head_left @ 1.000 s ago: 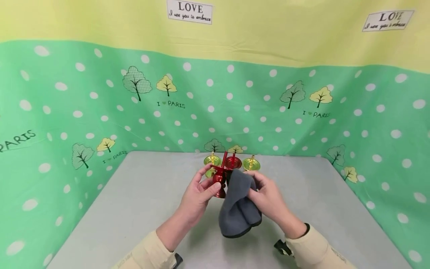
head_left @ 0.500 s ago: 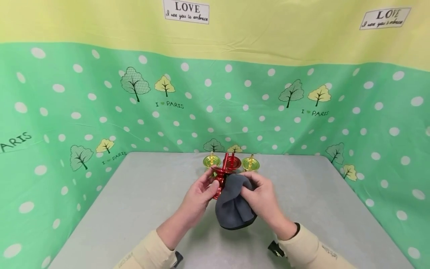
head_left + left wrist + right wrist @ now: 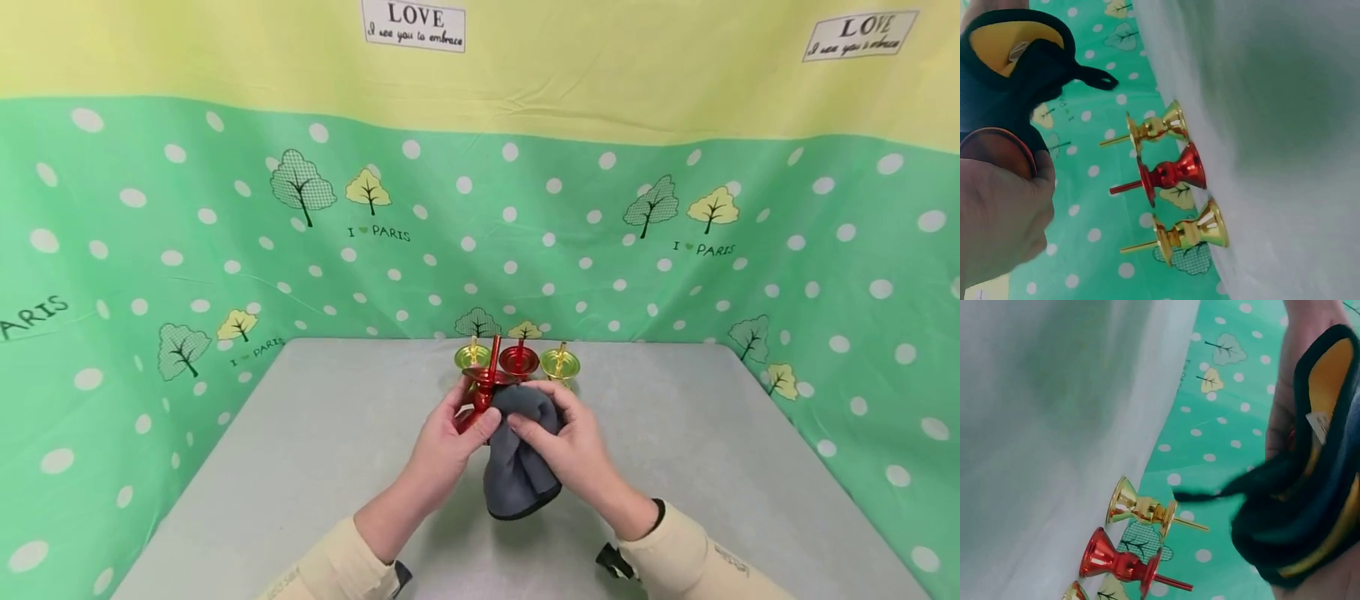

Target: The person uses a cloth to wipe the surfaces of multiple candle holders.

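A red metal candlestick [image 3: 489, 377] with a dish and a spike is held up off the table by my left hand [image 3: 437, 447], fingers behind it and thumb in front. The left wrist view shows its round base [image 3: 997, 150] beside that hand. My right hand [image 3: 576, 442] pinches a grey cleaning cloth [image 3: 519, 471] with black edging and presses it against the candlestick's right side. In the right wrist view the folded cloth [image 3: 1285, 550] shows a yellow inner face, a small label and a black loop. The cloth hides part of the stem.
Behind the hands, a gold candlestick [image 3: 473, 356], a second red one [image 3: 519, 360] and another gold one [image 3: 560, 362] stand in a row near the back of the grey table [image 3: 337, 417]. A polka-dot curtain [image 3: 390, 292] surrounds three sides.
My right hand has moved slightly left, bringing the cloth closer around the candlestick. The candlestick has tilted and turned a little in my left hand. The standing candlesticks stay put.
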Available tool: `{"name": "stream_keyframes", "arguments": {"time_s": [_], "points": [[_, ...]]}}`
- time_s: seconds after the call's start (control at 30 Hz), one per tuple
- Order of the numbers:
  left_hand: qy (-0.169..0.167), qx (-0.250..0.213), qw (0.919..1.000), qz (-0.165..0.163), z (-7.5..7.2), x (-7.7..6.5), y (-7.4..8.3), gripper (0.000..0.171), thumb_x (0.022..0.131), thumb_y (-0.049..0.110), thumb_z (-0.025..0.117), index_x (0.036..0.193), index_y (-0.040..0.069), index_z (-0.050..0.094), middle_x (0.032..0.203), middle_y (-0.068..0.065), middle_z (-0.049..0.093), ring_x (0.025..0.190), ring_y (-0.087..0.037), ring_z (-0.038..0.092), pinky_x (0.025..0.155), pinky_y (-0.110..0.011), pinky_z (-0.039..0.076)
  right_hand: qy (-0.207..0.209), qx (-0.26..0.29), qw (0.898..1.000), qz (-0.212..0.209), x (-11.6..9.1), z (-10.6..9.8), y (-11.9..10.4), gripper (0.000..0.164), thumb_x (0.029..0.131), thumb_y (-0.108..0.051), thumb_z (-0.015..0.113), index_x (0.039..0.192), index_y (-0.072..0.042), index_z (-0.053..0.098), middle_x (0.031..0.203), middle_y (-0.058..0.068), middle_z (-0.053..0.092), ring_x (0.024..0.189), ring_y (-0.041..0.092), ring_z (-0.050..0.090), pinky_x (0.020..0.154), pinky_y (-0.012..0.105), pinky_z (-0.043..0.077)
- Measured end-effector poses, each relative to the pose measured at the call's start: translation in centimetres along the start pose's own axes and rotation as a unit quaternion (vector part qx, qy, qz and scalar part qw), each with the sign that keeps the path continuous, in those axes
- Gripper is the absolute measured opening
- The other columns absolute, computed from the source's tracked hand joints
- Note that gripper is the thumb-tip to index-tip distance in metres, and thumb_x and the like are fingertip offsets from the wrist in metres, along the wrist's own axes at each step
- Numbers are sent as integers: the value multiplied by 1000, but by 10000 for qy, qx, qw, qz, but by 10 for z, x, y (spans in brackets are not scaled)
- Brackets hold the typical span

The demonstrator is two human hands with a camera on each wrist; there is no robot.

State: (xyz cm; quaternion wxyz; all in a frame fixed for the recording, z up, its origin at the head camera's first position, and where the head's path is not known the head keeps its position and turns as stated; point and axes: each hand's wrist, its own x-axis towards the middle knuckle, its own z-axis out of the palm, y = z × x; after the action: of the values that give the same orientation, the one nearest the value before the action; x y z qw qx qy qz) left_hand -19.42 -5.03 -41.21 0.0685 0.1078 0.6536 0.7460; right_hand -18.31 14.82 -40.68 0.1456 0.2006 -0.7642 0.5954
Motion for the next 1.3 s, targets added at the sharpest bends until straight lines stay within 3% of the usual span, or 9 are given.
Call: {"name": "stream_keyframes", "arguments": {"time_s": [0.13, 0.23, 0.33, 0.5, 0.73, 0.87, 1.0, 1.2, 1.3], "points": [[408, -90, 9991, 120, 2, 3, 2, 74, 93, 21, 85, 158, 15, 48, 131, -14, 72, 112, -19, 72, 84, -28, 62, 460, -504, 9957, -627, -4, 2, -2, 46, 88, -4, 87, 127, -11, 64, 115, 8, 80, 100, 9, 74, 83, 26, 61], [607, -305, 9976, 107, 1, 4, 4, 75, 87, 16, 91, 152, 18, 53, 110, -7, 76, 98, -16, 73, 80, -28, 62, 473, -492, 9950, -733, -3, 1, -4, 49, 88, -2, 86, 128, -6, 57, 108, 12, 81, 94, 9, 76, 79, 27, 62], [465, -439, 9979, 56, 0, 2, 7, 80, 84, 16, 93, 152, 20, 52, 107, -3, 77, 98, -16, 74, 86, -30, 63, 419, -256, 9986, -208, 3, -6, -2, 47, 92, -4, 83, 129, -6, 54, 103, 18, 80, 82, 9, 76, 70, 28, 62], [58, -322, 9994, 90, 3, -2, 15, 77, 90, 18, 88, 154, 17, 45, 121, -14, 78, 106, -18, 76, 95, -35, 62, 493, 113, 9964, 684, 10, -21, 5, 41, 96, -7, 79, 127, -9, 52, 100, 24, 78, 71, 9, 74, 61, 29, 61], [82, -12, 9998, 188, 3, 0, 12, 53, 102, 21, 74, 147, 4, 52, 136, -19, 69, 115, -17, 71, 95, -28, 60, 288, -433, 9948, -876, 2, -17, 7, 37, 88, -2, 85, 118, -7, 64, 95, 14, 78, 80, 8, 72, 66, 28, 60], [-105, 54, 9999, 95, 3, 2, 8, 59, 97, 26, 81, 147, 2, 57, 133, -18, 68, 110, -16, 72, 88, -28, 63, 346, -630, 9909, -1134, 0, -9, 4, 37, 87, -4, 87, 116, -14, 67, 94, 5, 78, 81, 7, 70, 68, 25, 58], [-83, 30, 10000, 4, -2, 3, 8, 67, 91, 28, 87, 148, 6, 58, 131, -18, 72, 110, -17, 74, 90, -29, 63, 378, -743, 9928, -861, 3, -8, 2, 36, 87, -5, 87, 115, -14, 66, 93, 5, 78, 79, 8, 69, 66, 27, 57], [38, -47, 10000, -38, -8, 4, 9, 71, 94, 21, 84, 156, 17, 48, 125, -19, 75, 108, -18, 74, 90, -32, 61, 367, -666, 9970, 121, 11, -16, 6, 33, 92, -12, 84, 119, -13, 64, 100, 11, 78, 82, 6, 71, 70, 27, 59], [97, -6, 9999, 88, -10, 3, 8, 63, 99, 14, 78, 155, 17, 49, 132, -19, 72, 112, -19, 73, 92, -30, 60, 302, -565, 9979, 24, 8, -18, 9, 34, 91, -9, 85, 119, -11, 64, 100, 13, 78, 82, 7, 72, 68, 28, 60]]}}
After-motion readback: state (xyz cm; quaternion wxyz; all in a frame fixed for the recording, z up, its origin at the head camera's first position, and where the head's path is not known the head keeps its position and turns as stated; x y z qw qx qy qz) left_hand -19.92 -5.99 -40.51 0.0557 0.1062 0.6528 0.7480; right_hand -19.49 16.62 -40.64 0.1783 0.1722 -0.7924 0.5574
